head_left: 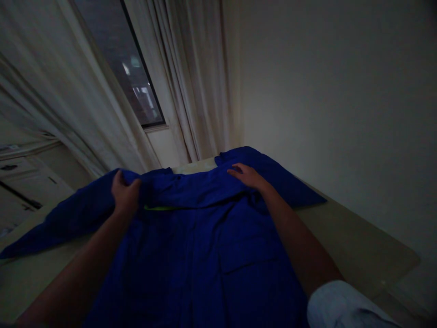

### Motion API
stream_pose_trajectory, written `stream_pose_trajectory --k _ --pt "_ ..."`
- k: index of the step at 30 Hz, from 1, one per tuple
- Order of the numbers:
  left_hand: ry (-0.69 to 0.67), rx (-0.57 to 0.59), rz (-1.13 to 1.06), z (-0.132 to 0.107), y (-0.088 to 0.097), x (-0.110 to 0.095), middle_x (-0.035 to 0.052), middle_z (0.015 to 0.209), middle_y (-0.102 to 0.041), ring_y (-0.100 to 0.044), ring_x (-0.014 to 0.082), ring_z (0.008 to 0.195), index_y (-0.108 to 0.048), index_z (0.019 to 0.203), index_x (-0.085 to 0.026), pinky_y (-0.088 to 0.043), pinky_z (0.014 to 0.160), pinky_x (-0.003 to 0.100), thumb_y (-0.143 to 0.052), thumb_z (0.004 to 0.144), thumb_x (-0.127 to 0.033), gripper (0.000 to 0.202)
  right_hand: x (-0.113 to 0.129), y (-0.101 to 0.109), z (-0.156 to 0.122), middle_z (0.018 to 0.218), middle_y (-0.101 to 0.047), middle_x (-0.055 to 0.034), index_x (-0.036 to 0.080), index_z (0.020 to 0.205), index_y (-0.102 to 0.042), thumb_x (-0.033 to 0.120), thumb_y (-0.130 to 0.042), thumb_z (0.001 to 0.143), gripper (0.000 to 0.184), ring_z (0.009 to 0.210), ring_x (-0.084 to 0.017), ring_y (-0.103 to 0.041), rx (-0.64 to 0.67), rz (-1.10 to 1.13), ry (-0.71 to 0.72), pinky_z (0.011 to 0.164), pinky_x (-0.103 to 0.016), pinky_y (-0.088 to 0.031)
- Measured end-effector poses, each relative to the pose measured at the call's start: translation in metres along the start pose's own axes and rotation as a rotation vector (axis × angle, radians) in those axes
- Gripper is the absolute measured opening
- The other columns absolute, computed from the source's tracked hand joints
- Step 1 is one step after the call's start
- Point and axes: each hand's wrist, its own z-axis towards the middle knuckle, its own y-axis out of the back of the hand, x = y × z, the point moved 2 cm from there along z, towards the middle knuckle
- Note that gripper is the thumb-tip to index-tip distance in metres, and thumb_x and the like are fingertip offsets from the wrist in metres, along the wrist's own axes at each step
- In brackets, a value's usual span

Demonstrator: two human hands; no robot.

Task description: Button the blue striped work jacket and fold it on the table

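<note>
A dark blue work jacket (191,255) lies spread on a pale table (355,241), its sleeves reaching out to both sides and a chest pocket showing near the bottom. A strip of neon yellow lining (159,207) peeks out under the collar area. My left hand (125,193) grips a fold of the fabric at the shoulder. Flat on the opposite shoulder, my right hand (247,176) rests with its fingers extended, holding nothing.
White curtains (191,82) hang at the far end of the table around a dark window (133,64). A plain wall (341,100) rises along the right side. White cabinetry (27,187) stands at the left. A light grey sleeve (341,307) shows at the lower right.
</note>
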Motion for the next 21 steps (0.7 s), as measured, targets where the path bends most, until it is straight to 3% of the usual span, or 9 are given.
stream_pose_trajectory --k 1,4,5,7,9,12,17,19,21 --pt "-0.132 0.189 0.099 -0.012 -0.018 -0.013 0.0082 0.132 -0.065 -0.064 0.0277 0.118 -0.047 0.147 -0.015 -0.050 0.106 0.046 -0.061 0.081 -0.019 0.067 0.001 0.000 0.001 0.142 -0.063 -0.0165 0.020 0.136 -0.063 0.071 -0.052 0.095 0.066 0.130 -0.031 -0.060 -0.038 0.145 -0.046 0.112 -0.048 -0.046" --pt "-0.561 1.027 0.487 -0.071 -0.066 -0.037 0.0072 0.138 -0.066 -0.060 0.0289 0.128 -0.057 0.143 -0.023 -0.042 0.116 0.047 -0.060 0.075 -0.013 0.068 0.004 0.005 0.000 0.142 -0.062 -0.0194 0.019 0.140 -0.057 0.075 -0.034 0.099 0.073 0.126 -0.031 -0.064 -0.084 0.548 -0.211 0.099 -0.049 -0.056" --pt "-0.635 1.224 0.584 -0.089 -0.075 -0.039 0.0077 0.137 -0.066 -0.060 0.0295 0.129 -0.059 0.142 -0.025 -0.041 0.116 0.048 -0.061 0.073 -0.013 0.070 0.004 0.008 -0.001 0.143 -0.061 -0.0203 0.019 0.141 -0.055 0.077 -0.032 0.099 0.075 0.125 -0.031 -0.064 -0.093 0.630 -0.255 0.096 -0.049 -0.058" --pt "-0.686 1.382 0.659 -0.112 -0.083 -0.036 0.0090 0.133 -0.068 -0.061 0.0297 0.127 -0.060 0.140 -0.027 -0.043 0.111 0.049 -0.061 0.075 -0.014 0.066 0.000 0.013 -0.004 0.141 -0.062 -0.0207 0.019 0.140 -0.055 0.080 -0.036 0.096 0.077 0.122 -0.032 -0.066 -0.107 0.697 -0.325 0.092 -0.049 -0.059" --pt "-0.656 1.302 0.569 -0.116 -0.084 -0.030 0.0100 0.123 -0.069 -0.065 0.0270 0.116 -0.064 0.131 -0.024 -0.049 0.103 0.044 -0.057 0.084 -0.019 0.048 -0.008 0.014 -0.005 0.134 -0.067 -0.0191 0.020 0.134 -0.060 0.080 -0.046 0.093 0.074 0.115 -0.031 -0.069 -0.111 0.679 -0.366 0.091 -0.049 -0.059" --pt "-0.565 1.046 0.409 -0.100 -0.078 -0.017 0.0098 0.108 -0.068 -0.065 0.0242 0.098 -0.067 0.114 -0.020 -0.053 0.091 0.039 -0.050 0.094 -0.033 0.029 -0.022 0.008 -0.001 0.124 -0.073 -0.0131 0.021 0.122 -0.067 0.068 -0.067 0.087 0.059 0.110 -0.028 -0.071 -0.177 0.591 -0.275 0.098 -0.047 -0.056" --pt "-0.567 0.697 0.617 -0.080 -0.061 0.002 0.0144 0.127 -0.063 -0.058 0.0331 0.117 -0.064 0.125 -0.019 -0.045 0.107 0.050 -0.047 0.096 -0.054 0.049 -0.034 -0.002 0.009 0.115 -0.076 -0.0094 0.020 0.106 -0.070 0.033 -0.084 0.073 0.037 0.110 -0.027 -0.070 -0.488 0.452 -0.202 0.101 -0.044 -0.054" --pt "-0.450 0.506 0.743 -0.070 -0.054 0.011 0.0184 0.140 -0.058 -0.054 0.0384 0.126 -0.059 0.136 -0.018 -0.043 0.108 0.055 -0.040 0.097 -0.056 0.057 -0.035 0.000 0.011 0.111 -0.077 -0.0088 0.020 0.110 -0.068 0.032 -0.080 0.077 0.036 0.102 -0.026 -0.073 -0.462 0.643 -0.183 0.092 -0.044 -0.059" --pt "-0.210 0.352 0.811 -0.055 -0.048 0.024 0.0232 0.146 -0.054 -0.051 0.0443 0.132 -0.053 0.144 -0.015 -0.044 0.105 0.060 -0.039 0.096 -0.060 0.068 -0.039 0.008 0.010 0.110 -0.076 -0.0086 0.021 0.117 -0.065 0.033 -0.077 0.081 0.040 0.097 -0.026 -0.073 -0.413 0.729 -0.192 0.085 -0.043 -0.061"
